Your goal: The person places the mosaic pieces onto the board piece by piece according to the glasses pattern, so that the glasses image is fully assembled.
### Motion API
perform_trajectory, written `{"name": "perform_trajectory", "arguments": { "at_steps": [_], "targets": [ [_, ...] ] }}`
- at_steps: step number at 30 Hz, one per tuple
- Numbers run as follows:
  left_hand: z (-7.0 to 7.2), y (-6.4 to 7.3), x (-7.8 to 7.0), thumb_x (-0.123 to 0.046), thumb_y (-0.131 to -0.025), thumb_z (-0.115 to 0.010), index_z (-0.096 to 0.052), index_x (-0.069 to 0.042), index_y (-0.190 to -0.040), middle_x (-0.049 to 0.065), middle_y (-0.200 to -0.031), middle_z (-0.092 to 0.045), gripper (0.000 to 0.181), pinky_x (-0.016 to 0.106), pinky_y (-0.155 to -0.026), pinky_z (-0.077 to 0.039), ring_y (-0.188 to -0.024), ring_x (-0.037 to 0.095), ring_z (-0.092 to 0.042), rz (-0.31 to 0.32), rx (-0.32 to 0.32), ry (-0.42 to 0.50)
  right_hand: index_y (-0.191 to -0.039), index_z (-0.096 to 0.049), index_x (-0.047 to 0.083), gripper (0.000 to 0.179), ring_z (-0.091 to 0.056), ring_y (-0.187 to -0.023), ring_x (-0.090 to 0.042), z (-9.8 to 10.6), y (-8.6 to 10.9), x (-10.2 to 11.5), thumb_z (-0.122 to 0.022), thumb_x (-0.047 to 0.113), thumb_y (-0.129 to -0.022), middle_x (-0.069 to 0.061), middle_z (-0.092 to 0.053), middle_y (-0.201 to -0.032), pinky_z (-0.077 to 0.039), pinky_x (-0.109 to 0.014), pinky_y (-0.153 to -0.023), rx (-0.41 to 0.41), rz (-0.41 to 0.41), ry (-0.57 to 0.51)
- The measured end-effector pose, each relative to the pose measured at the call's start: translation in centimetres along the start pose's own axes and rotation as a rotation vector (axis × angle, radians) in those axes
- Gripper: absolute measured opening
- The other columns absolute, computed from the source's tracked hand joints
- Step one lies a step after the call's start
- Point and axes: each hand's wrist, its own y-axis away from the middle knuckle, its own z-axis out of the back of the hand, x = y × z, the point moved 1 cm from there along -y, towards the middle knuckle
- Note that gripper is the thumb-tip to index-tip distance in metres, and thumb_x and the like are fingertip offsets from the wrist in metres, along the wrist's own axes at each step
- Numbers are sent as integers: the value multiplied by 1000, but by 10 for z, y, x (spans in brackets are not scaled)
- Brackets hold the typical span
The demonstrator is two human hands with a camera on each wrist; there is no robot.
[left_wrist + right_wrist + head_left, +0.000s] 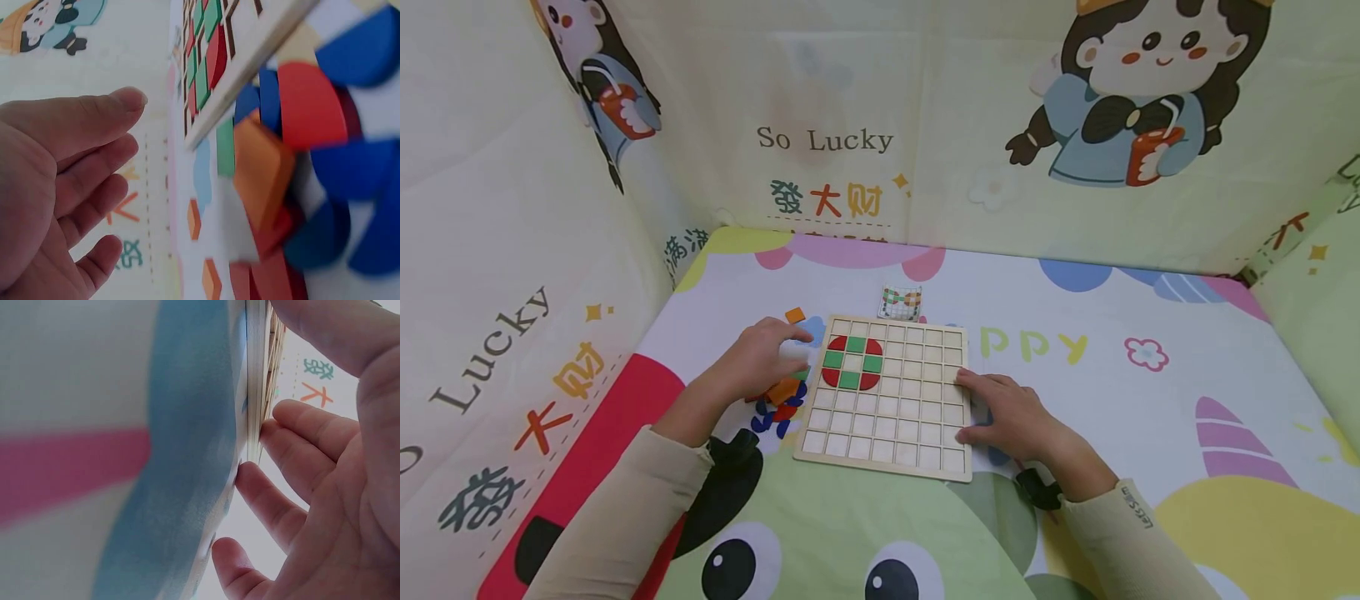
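A wooden grid board (pixel 917 408) lies on the printed cloth, with red corner pieces and green squares (pixel 848 381) forming a ring in its upper left part. My right hand (pixel 1011 417) touches the board's right edge with its thumb and fingertips, fingers spread. Just left of the board, my left hand (pixel 767 358) hovers by a pile of loose pieces. Its fingers are relaxed and hold nothing in the left wrist view. The pile has an orange diamond-shaped piece (pixel 262 172), a red rounded piece (pixel 312 103) and several blue rounded pieces (pixel 362 50).
A small card (pixel 900 302) printed with a coloured grid pattern lies behind the board. One orange piece (pixel 794 315) sits apart, beyond the left hand. Printed cloth walls (pixel 955 125) rise at the back and both sides.
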Motion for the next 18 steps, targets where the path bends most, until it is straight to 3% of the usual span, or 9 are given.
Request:
{"name": "perform_trajectory", "arguments": {
  "at_steps": [9, 18],
  "targets": [
    [9, 14, 22, -18, -91, -73, -64, -8, -132, 24, -137, -51, 44, 45, -78, -59, -129, 41, -43, 50, -15, 23, -147, -47, 6, 78, -42, -133, -42, 0, -1, 0, -81, 35, -84, -14, -46, -151, -37, -67, -92, 8, -9, -3],
    [7, 17, 43, -15, -90, -74, -65, -6, -130, 24, -132, -54, 42, 47, -82, -57, -126, 43, -44, 68, -26, 2, -148, -46, 6, 78, -41, -134, -41, 0, 0, 0, -80, 35, -84, -13, -46, -151, -36, -67, -93, 11, -11, -8]
  ]
}}
